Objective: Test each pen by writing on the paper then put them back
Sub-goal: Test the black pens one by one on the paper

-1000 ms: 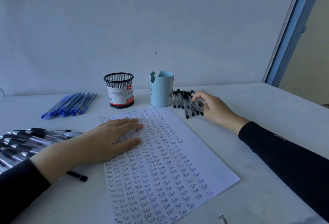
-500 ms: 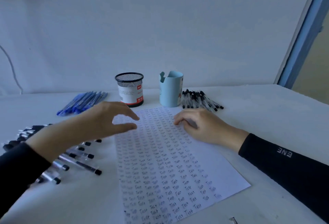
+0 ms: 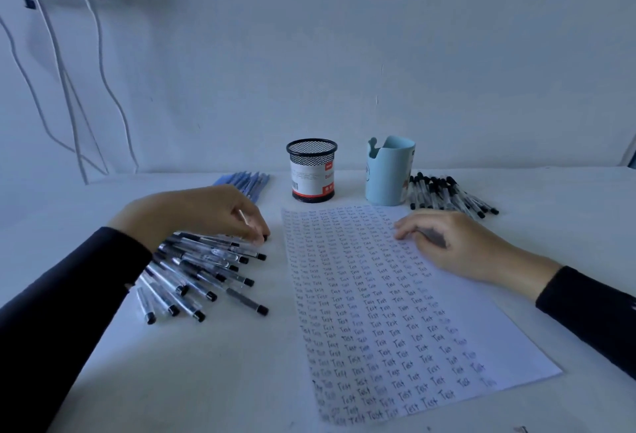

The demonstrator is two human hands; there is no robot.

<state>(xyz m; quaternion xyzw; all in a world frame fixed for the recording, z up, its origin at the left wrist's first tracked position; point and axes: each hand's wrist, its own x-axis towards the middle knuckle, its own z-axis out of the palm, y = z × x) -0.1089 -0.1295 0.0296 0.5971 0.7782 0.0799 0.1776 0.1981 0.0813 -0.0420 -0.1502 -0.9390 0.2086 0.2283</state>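
On the white surface [image 3: 206, 381], the white paper sheet [image 3: 395, 312] covered in "Test" lies centre, the relaxed right hand [image 3: 454, 243] resting on it, empty. Beside its left edge sprawl clear black-capped plastic pens [image 3: 199, 277]: likely light, stiff, slippery, best pinched mid-barrel. The left hand [image 3: 206, 212] curls over one; a grip cannot be confirmed.

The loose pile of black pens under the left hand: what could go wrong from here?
1. The left hand is at the top of the fanned pile of black pens; pulling one out may roll its neighbours towards the paper.
2. The second group of black pens beside the blue cup looks alike, so tested and untested pens could get mixed.
3. The paper is nearly full of writing; a new mark may be hard to see.
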